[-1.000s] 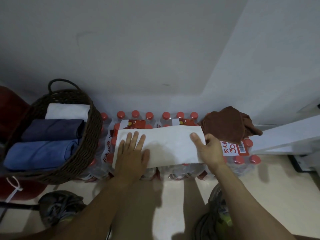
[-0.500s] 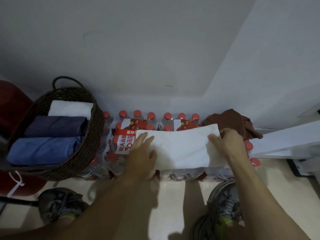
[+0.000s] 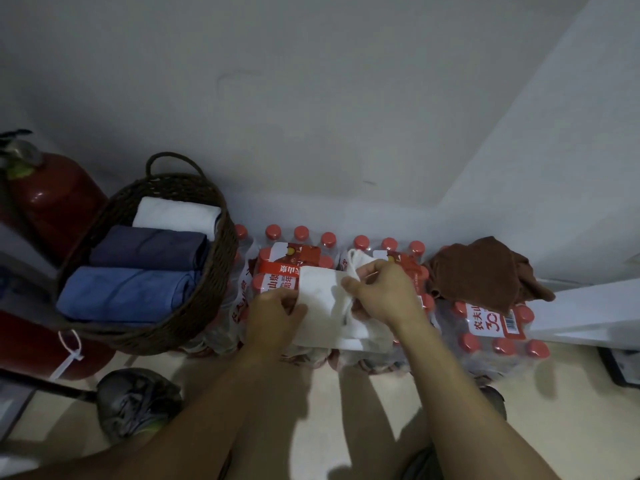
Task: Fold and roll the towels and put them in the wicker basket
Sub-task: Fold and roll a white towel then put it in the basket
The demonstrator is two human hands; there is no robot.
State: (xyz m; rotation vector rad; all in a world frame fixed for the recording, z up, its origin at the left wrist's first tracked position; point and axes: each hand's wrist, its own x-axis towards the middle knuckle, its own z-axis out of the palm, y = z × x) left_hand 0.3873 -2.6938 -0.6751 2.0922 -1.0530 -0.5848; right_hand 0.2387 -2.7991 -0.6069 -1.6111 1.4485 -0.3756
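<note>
Head view: we note the right hand (image 3: 382, 294) pinching the white towel's (image 3: 322, 306) turned-over end, and the left hand (image 3: 275, 317) gripping its left edge. The half-rolled towel lies on bottled-water packs (image 3: 498, 336), beside the wicker basket (image 3: 204, 299).

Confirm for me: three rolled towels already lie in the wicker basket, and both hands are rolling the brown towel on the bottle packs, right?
Not quite. The head view shows both hands, left hand and right hand, working the white towel. The brown towel lies untouched, crumpled to the right. Three rolled towels do lie in the dark woven wicker basket.
</note>
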